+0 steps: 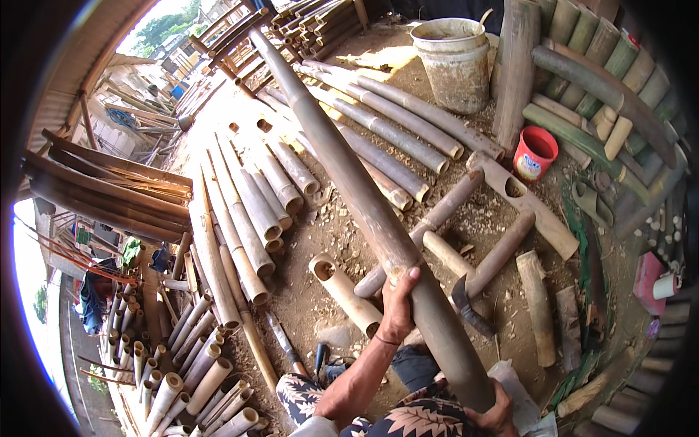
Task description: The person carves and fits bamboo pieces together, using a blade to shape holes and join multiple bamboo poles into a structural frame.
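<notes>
A long, thick brown bamboo pole (342,178) slants from my lap up toward the far left. My left hand (399,309) is closed around it near a node, with the thumb on top. Around its near end, at the lower edge, my right hand (496,414) is closed; part of that hand is cut off. Under the pole lies a frame of bamboo pieces (502,251) on the ground. A dark curved blade (470,309) rests beside it. A short bamboo piece with a hole (346,291) lies left of my left hand.
Several bamboo poles (251,197) lie in rows on chip-strewn dirt. Cut bamboo tubes (207,364) are piled at lower left. A dirty white bucket (451,69) and a red bucket (535,154) stand at the far right. A long knife (284,339) lies near my left knee.
</notes>
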Tool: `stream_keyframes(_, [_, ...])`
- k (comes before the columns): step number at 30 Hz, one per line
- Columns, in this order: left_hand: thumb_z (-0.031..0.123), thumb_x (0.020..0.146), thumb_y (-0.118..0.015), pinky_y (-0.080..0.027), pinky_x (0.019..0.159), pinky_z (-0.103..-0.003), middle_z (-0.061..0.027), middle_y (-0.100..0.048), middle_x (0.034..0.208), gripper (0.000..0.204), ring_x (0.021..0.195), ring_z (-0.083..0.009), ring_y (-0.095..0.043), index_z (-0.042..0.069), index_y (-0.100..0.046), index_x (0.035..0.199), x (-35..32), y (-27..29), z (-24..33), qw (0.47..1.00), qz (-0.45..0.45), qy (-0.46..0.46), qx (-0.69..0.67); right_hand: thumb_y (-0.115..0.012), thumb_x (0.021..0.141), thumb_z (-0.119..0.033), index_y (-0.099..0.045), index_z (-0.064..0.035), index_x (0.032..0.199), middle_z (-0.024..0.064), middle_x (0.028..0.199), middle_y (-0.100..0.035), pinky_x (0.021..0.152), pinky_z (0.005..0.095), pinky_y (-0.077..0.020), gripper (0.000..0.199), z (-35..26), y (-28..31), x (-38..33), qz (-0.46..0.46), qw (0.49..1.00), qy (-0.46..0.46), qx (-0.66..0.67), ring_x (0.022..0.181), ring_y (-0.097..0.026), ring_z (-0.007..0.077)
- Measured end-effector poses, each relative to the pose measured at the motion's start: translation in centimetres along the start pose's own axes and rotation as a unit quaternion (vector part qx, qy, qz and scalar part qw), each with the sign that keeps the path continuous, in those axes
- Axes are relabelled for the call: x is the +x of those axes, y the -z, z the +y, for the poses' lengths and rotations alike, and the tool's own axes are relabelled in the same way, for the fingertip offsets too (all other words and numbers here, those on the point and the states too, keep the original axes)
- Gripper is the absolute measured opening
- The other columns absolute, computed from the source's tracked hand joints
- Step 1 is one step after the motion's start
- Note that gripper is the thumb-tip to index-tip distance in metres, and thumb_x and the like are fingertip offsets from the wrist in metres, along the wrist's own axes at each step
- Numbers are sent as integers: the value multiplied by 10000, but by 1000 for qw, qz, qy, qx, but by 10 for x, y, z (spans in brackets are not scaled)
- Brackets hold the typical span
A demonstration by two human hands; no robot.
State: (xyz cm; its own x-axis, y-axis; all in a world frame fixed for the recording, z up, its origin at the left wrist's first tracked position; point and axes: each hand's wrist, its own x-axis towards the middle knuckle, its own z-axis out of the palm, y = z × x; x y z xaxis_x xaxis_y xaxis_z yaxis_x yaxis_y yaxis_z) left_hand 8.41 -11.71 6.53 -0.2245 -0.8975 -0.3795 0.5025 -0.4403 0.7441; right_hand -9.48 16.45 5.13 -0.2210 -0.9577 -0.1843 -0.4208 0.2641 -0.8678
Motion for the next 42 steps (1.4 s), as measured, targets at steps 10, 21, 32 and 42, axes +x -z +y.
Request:
stream_keyframes(10, [374,914,-660,-519,894,-381,-126,-603,1164,544,1033,-232,-609,15,-495,1289,95,36,-27,996,18,49,-68,-850,647,-479,-565,18,1246,218,1042,-681,833,425,-540,829,-36,1,80,-64,986,-137,72,964,-688,351])
stream_keyframes(21, [291,896,-705,-460,976,-369,-163,-628,1184,517,1111,-249,-589,-41,-566,1267,-28,119,-21,936,242,-75,243,-795,757,-106,-337,-53,1440,244,1270,-470,891,486,-540,824,-30,-42,510,132,940,163,-270,1133,-559,370])
stream_keyframes(32, [474,746,-824,-501,928,-394,-253,-661,1131,870,1050,-306,-648,-132,-499,1279,-91,176,-148,910,343,121,199,-634,953,-224,-559,21,1195,127,1041,-626,837,356,-509,352,-9,-28,353,41,977,151,-143,943,-616,221])
stream_keyframes(42, [336,772,-840,-462,989,-341,-156,-630,1230,823,1124,-223,-589,-50,-450,1385,-93,183,-170,940,337,17,53,-700,862,-161,-354,67,1393,252,1212,-485,969,440,-422,674,140,-87,181,-50,954,81,-285,1116,-502,388])
